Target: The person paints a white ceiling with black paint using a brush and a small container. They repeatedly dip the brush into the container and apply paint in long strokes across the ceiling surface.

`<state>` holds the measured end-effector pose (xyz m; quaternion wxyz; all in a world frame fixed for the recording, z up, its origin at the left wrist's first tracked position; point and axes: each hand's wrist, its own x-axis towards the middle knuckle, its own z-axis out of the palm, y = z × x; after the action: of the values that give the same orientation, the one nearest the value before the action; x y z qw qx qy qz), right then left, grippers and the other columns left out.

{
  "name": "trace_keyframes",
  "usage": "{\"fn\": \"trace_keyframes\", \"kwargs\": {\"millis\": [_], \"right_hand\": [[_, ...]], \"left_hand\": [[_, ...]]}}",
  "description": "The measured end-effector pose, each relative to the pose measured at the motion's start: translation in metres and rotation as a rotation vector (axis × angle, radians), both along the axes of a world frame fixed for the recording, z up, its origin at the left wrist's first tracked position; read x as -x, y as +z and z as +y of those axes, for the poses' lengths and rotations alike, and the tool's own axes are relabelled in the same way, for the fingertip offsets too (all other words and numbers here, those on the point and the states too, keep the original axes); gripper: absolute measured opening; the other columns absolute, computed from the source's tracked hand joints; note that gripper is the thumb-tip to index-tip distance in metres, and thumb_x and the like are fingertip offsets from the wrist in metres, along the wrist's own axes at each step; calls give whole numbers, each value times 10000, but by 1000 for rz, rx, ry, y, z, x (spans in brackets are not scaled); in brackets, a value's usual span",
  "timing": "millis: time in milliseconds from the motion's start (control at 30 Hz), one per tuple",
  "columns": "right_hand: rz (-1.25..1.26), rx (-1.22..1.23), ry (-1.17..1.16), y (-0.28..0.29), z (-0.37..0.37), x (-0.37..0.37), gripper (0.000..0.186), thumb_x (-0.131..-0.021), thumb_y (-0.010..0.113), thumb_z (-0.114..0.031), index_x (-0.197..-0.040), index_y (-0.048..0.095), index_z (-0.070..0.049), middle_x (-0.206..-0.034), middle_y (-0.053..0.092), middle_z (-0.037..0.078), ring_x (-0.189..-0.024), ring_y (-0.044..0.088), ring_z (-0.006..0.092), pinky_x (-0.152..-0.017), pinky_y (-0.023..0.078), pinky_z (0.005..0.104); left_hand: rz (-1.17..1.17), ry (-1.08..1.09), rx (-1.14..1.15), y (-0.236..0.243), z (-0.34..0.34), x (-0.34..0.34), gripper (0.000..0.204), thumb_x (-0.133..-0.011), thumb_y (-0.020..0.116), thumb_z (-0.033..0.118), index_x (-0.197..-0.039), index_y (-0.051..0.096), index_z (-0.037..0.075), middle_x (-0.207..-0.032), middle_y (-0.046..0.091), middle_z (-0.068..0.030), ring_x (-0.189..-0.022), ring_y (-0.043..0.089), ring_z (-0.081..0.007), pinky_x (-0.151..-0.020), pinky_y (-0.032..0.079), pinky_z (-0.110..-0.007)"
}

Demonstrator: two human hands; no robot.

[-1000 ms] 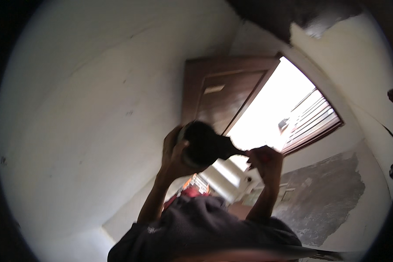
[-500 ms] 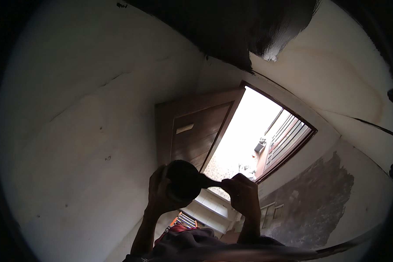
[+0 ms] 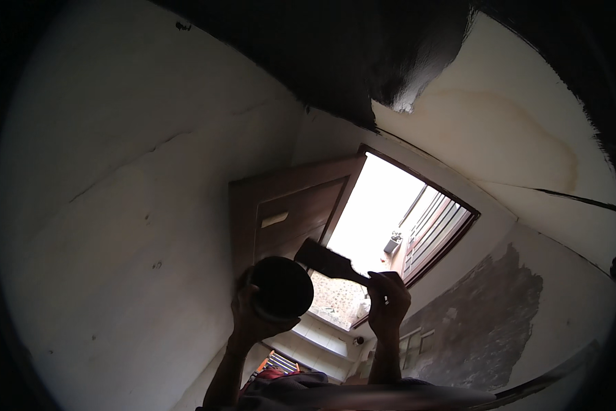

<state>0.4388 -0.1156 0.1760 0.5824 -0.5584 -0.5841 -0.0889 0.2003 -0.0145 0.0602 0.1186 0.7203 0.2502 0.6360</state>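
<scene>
While a pale wall (image 3: pixel 130 164) is filling the left side, a ceiling (image 3: pixel 513 130) is bearing a broad black coating (image 3: pixel 322 48), and a right-hand wall (image 3: pixel 561 301) is showing a dark grey patch (image 3: pixel 486 322). Between the walls, a bright doorway (image 3: pixel 370 205) is letting in daylight as a brown door (image 3: pixel 243 219) is standing open beside it. Below the door's level, a dark, round container (image 3: pixel 282 288) is being held up, its contents lying too deep in shadow to make out. A wide brush (image 3: pixel 327 262) is hanging with its broad end just beside the container's rim; contact is remaining unclear. The 2 hands are working apart: the left hand (image 3: pixel 250 312) is clasping the container's side, and the right hand (image 3: pixel 389 301) is gripping the brush's handle. The step appears to be loading or wiping the brush; the next move is probably calling for a steady container and a firm grip.
</scene>
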Motion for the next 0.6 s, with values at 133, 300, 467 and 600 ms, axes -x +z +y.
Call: {"fn": "trace_keyframes", "kwargs": {"millis": [133, 300, 467, 600], "right_hand": [[-133, -292, -177, 14, 13, -11, 113, -914, 635, 22, -982, 725, 33, -902, 695, 124, -836, 683, 231, -743, 529, 321], [-24, -587, -428, 60, 49, -33, 419, -1075, 516, -309, -1080, 678, 77, -960, 703, 194, -877, 676, 314, -780, 523, 423], [72, -857, -351, 135, 96, -61, 381, -1103, 487, -267, -1191, 686, 46, -830, 648, 101, -552, 426, 132, -512, 321, 254], [-146, -944, -545, 182, 122, -68, 409, -1124, 436, -307, -1066, 649, 38, -870, 637, 112, -671, 603, 156, -641, 508, 303]], "left_hand": [[-59, -79, 76, 1, -6, -10, 1086, -546, 1022, 343, -1390, 358, 187, -1445, 472, -246, -1280, 560, -423, -1024, 510, -538], [-6, -129, 29, 1, -11, -11, 1206, -516, 1038, 385, -1467, 326, 183, -1488, 395, -242, -1361, 475, -432, -1038, 508, -561], [-22, -77, 74, 4, -22, -9, 1151, -512, 1035, 368, -1424, 362, 164, -1445, 463, -230, -1302, 535, -409, -1036, 499, -535], [-3, -49, 154, 5, -27, -3, 1139, -510, 1035, 373, -1406, 363, 164, -1421, 496, -220, -1278, 558, -393, -1033, 497, -519]]}}
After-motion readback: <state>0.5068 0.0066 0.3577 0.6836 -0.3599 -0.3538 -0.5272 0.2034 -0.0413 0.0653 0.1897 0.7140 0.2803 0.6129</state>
